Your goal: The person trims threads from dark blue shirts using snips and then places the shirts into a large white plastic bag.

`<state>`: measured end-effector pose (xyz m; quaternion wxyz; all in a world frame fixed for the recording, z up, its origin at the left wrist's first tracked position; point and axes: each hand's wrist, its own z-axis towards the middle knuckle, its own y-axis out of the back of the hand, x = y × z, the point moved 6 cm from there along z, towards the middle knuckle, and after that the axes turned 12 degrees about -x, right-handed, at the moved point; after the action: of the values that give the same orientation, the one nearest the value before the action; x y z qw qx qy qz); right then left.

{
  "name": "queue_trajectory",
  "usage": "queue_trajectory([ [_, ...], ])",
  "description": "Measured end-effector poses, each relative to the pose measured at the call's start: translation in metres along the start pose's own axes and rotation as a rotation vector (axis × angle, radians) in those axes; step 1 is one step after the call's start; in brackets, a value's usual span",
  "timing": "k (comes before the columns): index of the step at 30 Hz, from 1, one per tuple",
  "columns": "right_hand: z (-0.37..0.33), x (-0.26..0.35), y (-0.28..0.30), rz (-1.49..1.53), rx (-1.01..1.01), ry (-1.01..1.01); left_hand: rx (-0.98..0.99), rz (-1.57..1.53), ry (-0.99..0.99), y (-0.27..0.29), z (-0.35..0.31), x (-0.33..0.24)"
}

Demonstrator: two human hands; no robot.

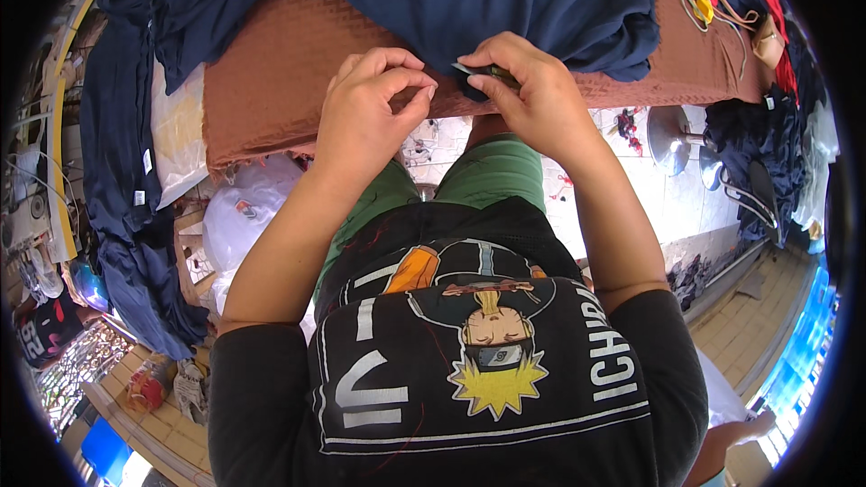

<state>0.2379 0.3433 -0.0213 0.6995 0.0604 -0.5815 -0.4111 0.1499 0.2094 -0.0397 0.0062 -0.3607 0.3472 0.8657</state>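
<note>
My left hand (374, 99) hovers over the near edge of the brown-covered table, thumb and forefinger pinched together; whatever is between them is too fine to make out. To its right, my right hand (532, 90) is closed around small dark thread snips (499, 75), mostly hidden by the fingers, with a pale metal tip pointing left. Navy blue cloth (469, 0) is heaped across the table beyond both hands. A dark fold of it hangs close to the right fingertips, and I cannot tell whether they touch it.
Brown patterned cloth (280, 54) covers the table. More navy garments (117, 171) hang at the left, beside a white plastic bag (244, 216). Cords with a yellow piece (703, 4) lie at the far right. A metal stool (669, 140) stands below. Another person's arm (735, 437) shows at the lower right.
</note>
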Motion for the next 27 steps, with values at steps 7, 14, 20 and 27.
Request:
queue_trajectory([
  [7,-0.007,0.006,-0.003,-0.024,0.016,0.034,-0.007,-0.067,0.090,0.000,-0.002,0.003],
  [14,-0.005,0.009,-0.005,-0.087,-0.006,0.076,-0.038,-0.102,0.080,-0.002,-0.001,-0.001],
  [20,-0.005,0.006,-0.005,-0.087,-0.063,0.016,-0.010,-0.089,0.058,-0.001,-0.001,-0.002],
  [27,-0.002,0.010,0.017,-0.076,-0.196,-0.001,0.011,0.122,0.076,0.014,0.009,0.009],
])
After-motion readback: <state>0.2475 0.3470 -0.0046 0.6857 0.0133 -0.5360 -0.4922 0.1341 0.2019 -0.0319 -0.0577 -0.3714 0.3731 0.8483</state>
